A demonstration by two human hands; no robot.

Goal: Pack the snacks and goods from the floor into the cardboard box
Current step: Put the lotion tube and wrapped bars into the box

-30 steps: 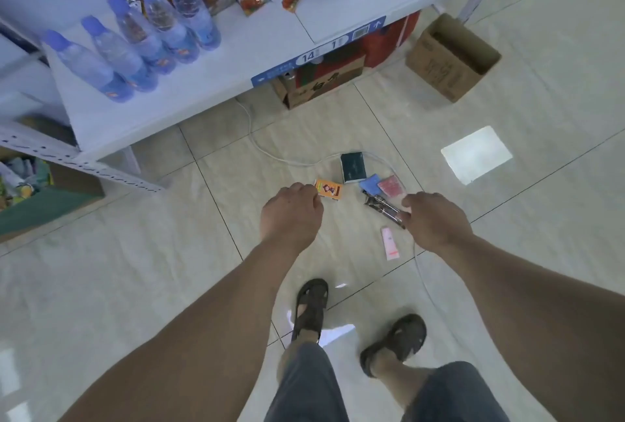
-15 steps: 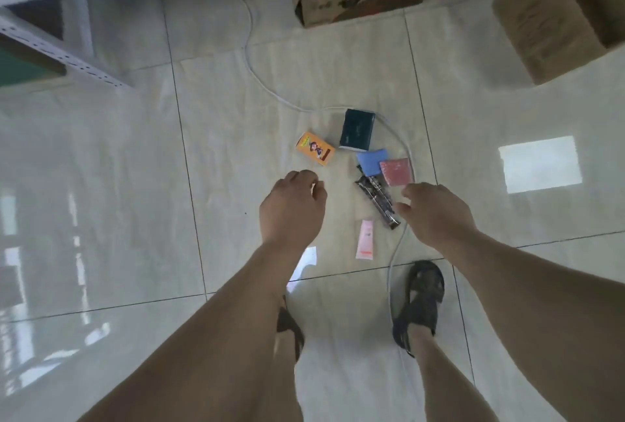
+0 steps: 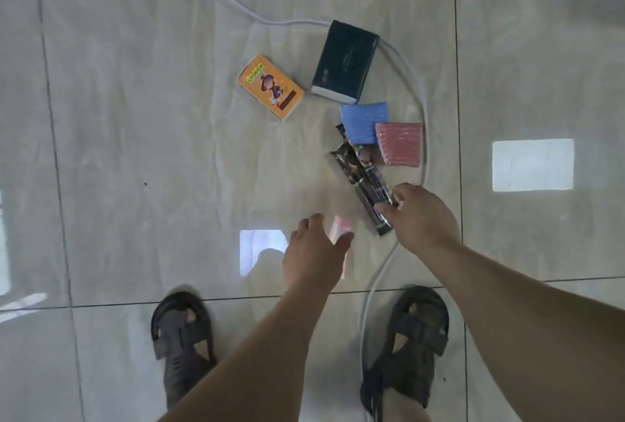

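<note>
Right hand [image 3: 424, 218] fingers pinch the near end of the dark snack bar [image 3: 363, 181], long axis running up-left; left hand [image 3: 313, 254] spread loose over the pink packet [image 3: 341, 227].

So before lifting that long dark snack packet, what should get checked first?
1. Right hand has the long dark snack packet: ok, its fingers pinch the near end.
2. Packet free of neighbours: not ok, the blue pouch overlaps its far end.
3. Left hand has the pink packet: cannot tell, the hand hides most of it.
4. White cable clear of the packet: ok, it runs beside the goods.
5. Cardboard box ready: cannot tell, out of view.
</note>
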